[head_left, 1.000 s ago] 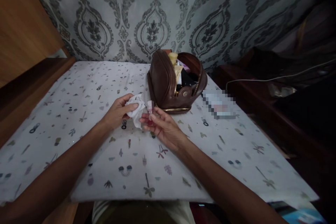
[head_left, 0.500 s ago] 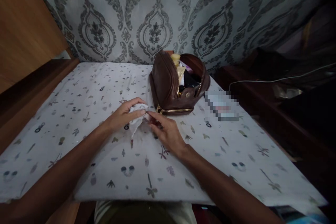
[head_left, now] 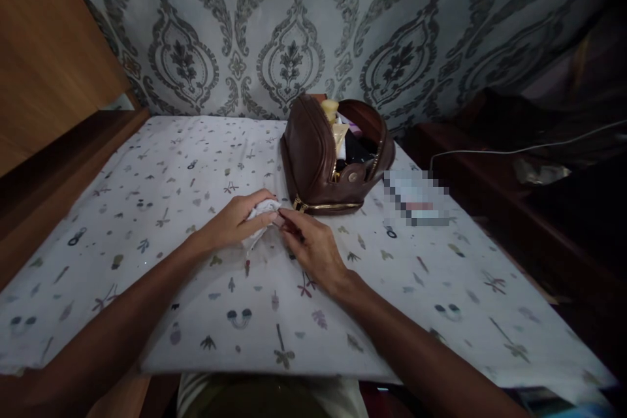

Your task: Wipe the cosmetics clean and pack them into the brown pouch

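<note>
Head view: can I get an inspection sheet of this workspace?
Surface: pale printed cover, slightly creased.
Handled things: white cloth, bunched; anything inside it is hidden.
Hands: left hand grips the cloth; right hand has fingertips at its edge, grip unclear.
Clutter: brown bag, unzipped, filled; pixelated item beside it.
Cables: thin white cable at right; connection unclear.
Surroundings: patterned wall behind; wooden furniture at left.
</note>
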`<action>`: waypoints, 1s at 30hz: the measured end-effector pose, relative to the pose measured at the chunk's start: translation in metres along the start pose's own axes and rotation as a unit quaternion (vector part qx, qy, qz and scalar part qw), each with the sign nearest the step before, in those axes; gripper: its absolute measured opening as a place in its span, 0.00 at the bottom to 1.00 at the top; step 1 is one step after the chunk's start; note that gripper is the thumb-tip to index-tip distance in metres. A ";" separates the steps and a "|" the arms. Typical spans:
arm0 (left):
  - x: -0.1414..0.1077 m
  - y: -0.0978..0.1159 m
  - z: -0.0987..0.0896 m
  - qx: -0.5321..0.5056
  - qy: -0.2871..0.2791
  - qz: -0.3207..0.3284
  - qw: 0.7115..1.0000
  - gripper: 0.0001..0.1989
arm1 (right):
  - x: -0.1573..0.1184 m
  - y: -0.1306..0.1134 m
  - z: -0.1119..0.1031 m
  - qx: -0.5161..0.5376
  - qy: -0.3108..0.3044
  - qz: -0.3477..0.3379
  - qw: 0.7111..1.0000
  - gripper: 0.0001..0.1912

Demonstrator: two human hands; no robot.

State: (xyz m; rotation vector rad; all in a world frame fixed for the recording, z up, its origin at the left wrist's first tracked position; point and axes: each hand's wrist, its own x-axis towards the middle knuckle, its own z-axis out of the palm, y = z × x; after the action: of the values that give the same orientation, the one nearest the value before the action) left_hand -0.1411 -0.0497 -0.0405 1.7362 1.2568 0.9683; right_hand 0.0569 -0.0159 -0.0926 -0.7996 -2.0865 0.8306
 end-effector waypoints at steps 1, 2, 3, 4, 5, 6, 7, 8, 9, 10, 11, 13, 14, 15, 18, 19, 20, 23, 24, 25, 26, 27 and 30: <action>0.000 -0.001 0.000 -0.014 0.005 -0.008 1.000 0.15 | 0.000 0.000 0.000 0.009 -0.002 0.003 1.000 0.19; 0.001 -0.002 0.001 -0.050 0.017 -0.027 0.998 0.16 | 0.000 -0.001 0.000 0.026 -0.002 0.008 1.000 0.18; 0.001 -0.005 0.002 -0.103 0.036 -0.052 0.993 0.16 | 0.001 -0.001 0.000 0.048 -0.001 0.014 0.999 0.18; 0.002 -0.007 0.002 -0.159 0.054 -0.079 0.983 0.16 | 0.001 -0.002 0.000 0.072 0.001 0.021 0.997 0.17; 0.003 -0.010 0.002 -0.210 0.069 -0.102 0.970 0.16 | 0.002 -0.002 0.000 0.095 0.004 0.029 0.995 0.16; 0.004 -0.013 0.002 -0.251 0.082 -0.117 0.957 0.16 | 0.002 -0.002 0.001 0.113 0.006 0.036 0.993 0.15; 0.005 -0.015 0.002 -0.278 0.092 -0.125 0.948 0.15 | 0.003 -0.003 0.001 0.127 0.007 0.041 0.991 0.14; 0.005 -0.017 0.001 -0.294 0.098 -0.128 0.942 0.15 | 0.003 -0.003 0.002 0.138 0.009 0.043 0.990 0.14; 0.006 -0.019 0.001 -0.302 0.102 -0.130 0.939 0.15 | 0.003 -0.004 0.002 0.146 0.012 0.042 0.988 0.13; 0.006 -0.019 0.001 -0.309 0.107 -0.133 0.936 0.14 | 0.003 -0.004 0.003 0.154 0.017 0.038 0.987 0.12; 0.006 -0.020 0.001 -0.316 0.112 -0.136 0.932 0.13 | 0.003 -0.005 0.003 0.162 0.023 0.033 0.986 0.12; 0.006 -0.020 0.002 -0.338 0.115 -0.142 0.923 0.11 | 0.003 -0.006 0.003 0.176 0.034 0.028 0.984 0.11; 0.006 -0.019 0.003 -0.354 0.113 -0.141 0.917 0.11 | 0.004 -0.007 0.003 0.182 0.038 0.029 0.982 0.10; 0.006 -0.019 0.004 -0.373 0.106 -0.138 0.911 0.11 | 0.004 -0.007 0.002 0.189 0.041 0.032 0.981 0.09; 0.006 -0.016 0.004 -0.418 0.058 -0.123 0.898 0.13 | 0.005 -0.008 0.000 0.204 0.052 0.032 0.977 0.08; 0.006 -0.015 0.003 -0.429 0.038 -0.121 0.895 0.14 | 0.005 -0.008 -0.001 0.201 0.058 0.028 0.977 0.08; 0.005 -0.014 0.002 -0.440 0.021 -0.121 0.890 0.15 | 0.006 -0.009 -0.002 0.195 0.066 0.023 0.978 0.07; 0.003 -0.011 -0.001 -0.479 -0.001 -0.129 0.868 0.15 | 0.008 -0.012 -0.005 0.195 0.081 0.026 0.977 0.08; 0.003 -0.010 -0.002 -0.488 -0.002 -0.133 0.862 0.14 | 0.009 -0.013 -0.006 0.210 0.079 0.037 0.974 0.09; 0.002 -0.010 -0.003 -0.493 0.000 -0.138 0.859 0.14 | 0.009 -0.015 -0.007 0.231 0.073 0.052 0.969 0.10; 0.002 -0.011 -0.004 -0.493 0.004 -0.144 0.858 0.14 | 0.009 -0.017 -0.008 0.255 0.066 0.069 0.962 0.11; 0.002 -0.012 -0.004 -0.491 0.011 -0.151 0.858 0.14 | 0.010 -0.019 -0.008 0.278 0.062 0.090 0.954 0.12; 0.006 -0.016 -0.002 -0.488 0.053 -0.171 0.855 0.15 | 0.011 -0.022 -0.008 0.351 0.071 0.146 0.922 0.16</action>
State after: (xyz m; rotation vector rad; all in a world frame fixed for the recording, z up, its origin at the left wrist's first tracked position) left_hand -0.1479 -0.0404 -0.0536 0.6467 0.8309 1.1934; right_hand 0.0520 -0.0179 -0.0674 -0.7376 -1.3895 1.5152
